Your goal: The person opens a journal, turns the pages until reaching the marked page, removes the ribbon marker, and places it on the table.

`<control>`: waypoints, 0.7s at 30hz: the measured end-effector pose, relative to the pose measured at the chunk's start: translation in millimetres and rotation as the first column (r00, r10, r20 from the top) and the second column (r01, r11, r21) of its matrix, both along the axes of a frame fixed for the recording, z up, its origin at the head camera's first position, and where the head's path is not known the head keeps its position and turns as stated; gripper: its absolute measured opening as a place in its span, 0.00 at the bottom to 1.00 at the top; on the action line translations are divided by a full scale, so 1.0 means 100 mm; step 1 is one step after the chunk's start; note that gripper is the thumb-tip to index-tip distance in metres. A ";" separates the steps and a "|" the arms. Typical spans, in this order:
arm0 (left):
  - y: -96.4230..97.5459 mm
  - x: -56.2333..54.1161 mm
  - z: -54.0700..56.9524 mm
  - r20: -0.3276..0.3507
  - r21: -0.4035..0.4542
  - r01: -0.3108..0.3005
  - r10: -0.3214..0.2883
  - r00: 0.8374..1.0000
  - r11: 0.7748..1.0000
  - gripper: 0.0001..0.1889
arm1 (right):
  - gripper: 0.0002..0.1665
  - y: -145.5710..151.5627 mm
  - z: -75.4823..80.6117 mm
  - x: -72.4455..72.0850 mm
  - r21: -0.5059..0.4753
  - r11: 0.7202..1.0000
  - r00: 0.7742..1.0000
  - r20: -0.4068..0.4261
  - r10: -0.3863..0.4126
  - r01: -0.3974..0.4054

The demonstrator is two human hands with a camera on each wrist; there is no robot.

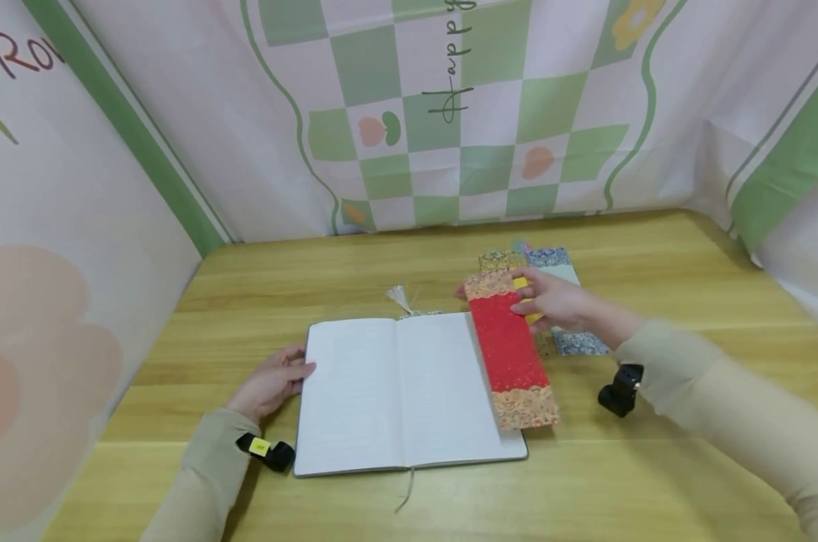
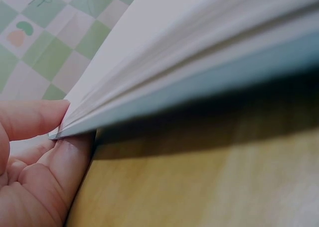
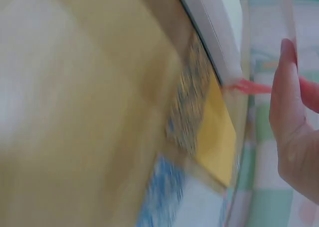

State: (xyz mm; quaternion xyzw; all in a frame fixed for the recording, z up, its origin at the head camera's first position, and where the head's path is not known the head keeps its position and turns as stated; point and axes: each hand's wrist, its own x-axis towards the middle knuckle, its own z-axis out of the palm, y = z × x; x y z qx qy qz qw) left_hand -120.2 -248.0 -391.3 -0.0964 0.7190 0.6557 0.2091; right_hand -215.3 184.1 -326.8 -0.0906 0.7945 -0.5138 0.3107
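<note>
A notebook (image 1: 355, 399) with blank white pages lies open in the head view. My left hand (image 1: 273, 380) pinches its left edge; in the left wrist view, the thumb (image 2: 37, 118) is over the pages and fingers are under the dark cover (image 2: 164, 97). My right hand (image 1: 563, 301) holds a red bookmark (image 1: 507, 339) with orange patterned bands by its upper end, tilted over the right page. The right wrist view shows that bookmark edge-on between thumb and fingers, near a red tassel (image 3: 251, 87). A white tassel (image 1: 399, 297) sticks out past the notebook's top edge.
Right of the notebook lie a yellow bookmark (image 3: 217, 132) with patterned bands and a pale one with blue bands (image 1: 581, 344), partly hidden by my right hand. A grey ribbon (image 1: 406, 493) trails from the notebook's bottom edge. Patterned cloth (image 1: 429, 150) hangs behind the wooden table (image 1: 246, 278).
</note>
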 end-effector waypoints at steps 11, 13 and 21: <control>0.02 0.01 0.04 -0.009 0.036 0.005 -0.005 1.000 0.999 0.29 | 0.23 0.64 0.23 -0.28 -0.023 0.988 0.985 -0.084 -0.151 0.150; 0.02 0.01 0.03 -0.007 0.036 0.005 -0.004 1.000 0.999 0.29 | 0.20 0.75 0.27 -0.34 -0.023 0.983 0.977 -0.104 -0.185 0.183; 0.01 -0.01 0.01 0.009 0.003 -0.001 0.001 1.000 1.000 0.30 | 0.40 1.18 0.43 -0.51 0.156 0.962 0.956 -0.225 -0.186 0.224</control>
